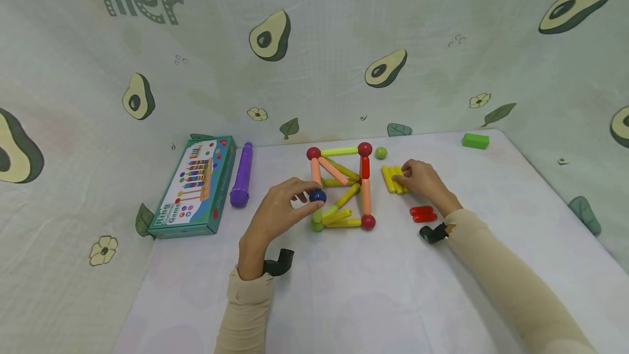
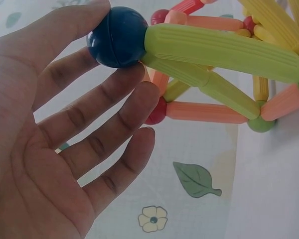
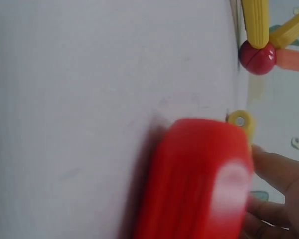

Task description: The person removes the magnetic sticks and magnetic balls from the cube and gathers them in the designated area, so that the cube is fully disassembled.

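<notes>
Pinching blue ball (image 1: 318, 195) with left fingers (image 1: 302, 185); at right, touching yellow sticks (image 1: 388, 180) with right fingers (image 1: 411, 166), unclear if gripping.

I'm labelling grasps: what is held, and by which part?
Left hand: the blue ball, by opposite sides. Right hand: at the yellow sticks; whether it grips one cannot be told.

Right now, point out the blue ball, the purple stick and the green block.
Blue ball (image 2: 119, 38): left wrist view, middle of its glossy surface.
Purple stick (image 1: 243, 175): head view, on its shaft.
Green block (image 1: 475, 141): head view, middle of its visible surface.
</notes>
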A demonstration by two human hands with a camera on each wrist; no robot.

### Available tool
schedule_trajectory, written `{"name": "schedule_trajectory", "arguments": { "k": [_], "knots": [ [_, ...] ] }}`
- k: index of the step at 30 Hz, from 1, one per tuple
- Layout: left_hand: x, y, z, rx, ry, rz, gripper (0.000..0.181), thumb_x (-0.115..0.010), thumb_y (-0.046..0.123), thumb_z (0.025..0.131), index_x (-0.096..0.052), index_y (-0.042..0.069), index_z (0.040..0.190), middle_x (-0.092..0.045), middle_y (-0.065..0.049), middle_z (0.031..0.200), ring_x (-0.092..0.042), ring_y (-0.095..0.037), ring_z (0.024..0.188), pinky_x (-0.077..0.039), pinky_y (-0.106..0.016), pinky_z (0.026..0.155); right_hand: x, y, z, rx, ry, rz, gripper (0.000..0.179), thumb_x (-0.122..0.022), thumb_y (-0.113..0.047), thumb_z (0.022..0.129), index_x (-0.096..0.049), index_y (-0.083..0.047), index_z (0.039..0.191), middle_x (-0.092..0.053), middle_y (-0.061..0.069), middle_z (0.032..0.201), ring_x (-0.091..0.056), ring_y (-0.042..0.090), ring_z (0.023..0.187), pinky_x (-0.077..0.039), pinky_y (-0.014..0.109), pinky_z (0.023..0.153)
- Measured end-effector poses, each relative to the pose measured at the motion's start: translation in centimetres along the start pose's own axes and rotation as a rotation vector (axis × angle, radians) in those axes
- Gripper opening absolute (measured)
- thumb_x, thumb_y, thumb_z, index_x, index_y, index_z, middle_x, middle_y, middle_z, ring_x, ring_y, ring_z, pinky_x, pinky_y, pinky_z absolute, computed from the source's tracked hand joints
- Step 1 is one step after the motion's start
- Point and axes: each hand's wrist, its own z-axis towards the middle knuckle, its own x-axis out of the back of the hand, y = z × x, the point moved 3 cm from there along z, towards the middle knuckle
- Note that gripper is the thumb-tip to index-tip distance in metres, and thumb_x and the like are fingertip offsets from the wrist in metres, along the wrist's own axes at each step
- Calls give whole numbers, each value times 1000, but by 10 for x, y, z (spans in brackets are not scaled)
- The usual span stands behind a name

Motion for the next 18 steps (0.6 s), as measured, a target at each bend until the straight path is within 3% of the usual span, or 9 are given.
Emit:
{"name": "schedule_trajectory", "arguments": {
  "k": [4, 8, 11, 13, 16, 18],
  "knots": [
    [0, -1, -1, 2, -2, -3, 38, -76, 35, 90, -70, 22, 125, -66, 8, 109, -61, -16, 93, -52, -32, 76, -3, 0, 2, 1, 12, -6, 51, -66, -33, 98, -51, 5, 129, -57, 22, 113, -53, 34, 97, -53, 40, 84],
    [-1, -2, -2, 14, -9, 1, 38, -76, 36, 91, -70, 22, 125, -66, 8, 109, -61, -15, 94, -52, -32, 77, 0, -11, -11, 80, 135, -36, 45, -62, -31, 101, -54, 4, 127, -58, 21, 110, -54, 34, 94, -53, 42, 81],
    [-1, -2, -1, 17, -16, 3, 39, -75, 39, 91, -70, 23, 126, -65, 9, 108, -61, -15, 94, -52, -32, 76, 6, -32, -34, 227, 251, -10, 35, -61, -26, 101, -61, 1, 122, -61, 16, 105, -55, 31, 91, -53, 42, 76],
    [0, -2, 0, 14, -15, 7, 39, -74, 40, 91, -69, 23, 126, -65, 9, 108, -61, -16, 95, -52, -32, 76, 8, -50, -53, 367, 271, 19, 28, -64, -22, 100, -65, -1, 118, -64, 11, 101, -56, 27, 88, -53, 40, 74],
    [0, -1, 1, 7, -9, 7, 39, -74, 40, 91, -70, 23, 126, -65, 9, 107, -61, -17, 94, -52, -32, 75, 2, -77, -77, 573, 211, 36, 22, -69, -19, 96, -69, -5, 113, -65, 4, 98, -58, 21, 86, -54, 38, 73],
    [0, -1, 1, 2, -4, 7, 39, -75, 39, 91, -70, 23, 126, -65, 9, 108, -61, -16, 94, -52, -32, 75, -7, -92, -90, 669, 138, 28, 24, -72, -20, 94, -69, -6, 114, -65, 1, 97, -59, 19, 86, -55, 38, 73]
  ]
}}
